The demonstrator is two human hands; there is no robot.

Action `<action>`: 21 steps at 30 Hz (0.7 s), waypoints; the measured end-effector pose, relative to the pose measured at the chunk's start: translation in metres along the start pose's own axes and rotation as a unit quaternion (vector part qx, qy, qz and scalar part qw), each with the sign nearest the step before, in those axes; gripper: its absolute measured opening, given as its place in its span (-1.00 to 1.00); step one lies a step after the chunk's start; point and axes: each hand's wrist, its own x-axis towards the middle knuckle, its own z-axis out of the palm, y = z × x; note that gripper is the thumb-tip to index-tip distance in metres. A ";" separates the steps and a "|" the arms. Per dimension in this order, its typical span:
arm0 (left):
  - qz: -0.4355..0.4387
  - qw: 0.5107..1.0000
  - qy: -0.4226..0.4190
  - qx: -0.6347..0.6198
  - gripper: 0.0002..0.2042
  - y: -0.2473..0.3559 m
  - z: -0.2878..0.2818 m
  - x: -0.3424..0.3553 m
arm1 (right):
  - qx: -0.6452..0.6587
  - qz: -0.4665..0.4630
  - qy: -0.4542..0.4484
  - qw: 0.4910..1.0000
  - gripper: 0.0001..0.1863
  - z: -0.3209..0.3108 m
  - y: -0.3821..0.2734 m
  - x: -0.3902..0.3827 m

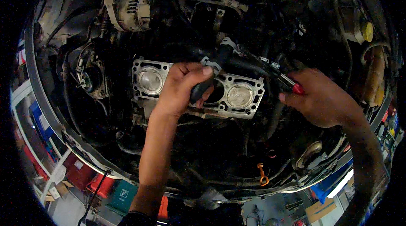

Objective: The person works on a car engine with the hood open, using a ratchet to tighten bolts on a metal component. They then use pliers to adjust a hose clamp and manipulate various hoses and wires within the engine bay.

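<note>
My left hand [176, 85] is closed around a short black rubber hose [226, 53], held over the middle of the bare engine block [258, 107]. A metal clamp [209, 63] sits on the hose beside my thumb, and another light metal clamp [228, 41] is at its far end. To the right, my right hand [323, 99] grips a red-handled tool [298, 89] whose metal shaft points toward that far clamp. Whether its tip touches the clamp is too dark to tell. Two bright pistons [240, 95] show in the block, one on either side of my left hand.
An alternator [129, 12] stands at the far left, with a round black brake-servo-like part [89, 79] nearer. At the right is a yellow cap [368, 32]. The orange dipstick handle [263, 175] rises near the front edge. Hoses and cables run around the dark engine bay.
</note>
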 end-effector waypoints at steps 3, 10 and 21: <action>0.004 0.998 -0.033 -0.046 -0.59 -0.001 -0.001 0.004 | 0.019 0.037 -0.004 0.999 -0.65 0.001 -0.004 0.000; -0.002 0.994 -0.069 -0.083 -0.50 -0.009 -0.010 0.009 | 0.117 -0.013 0.009 0.993 -0.73 0.021 0.012 0.010; 0.004 0.996 -0.079 -0.044 -0.48 -0.003 -0.003 0.010 | 0.132 -0.021 0.016 0.991 -0.75 0.018 0.016 0.007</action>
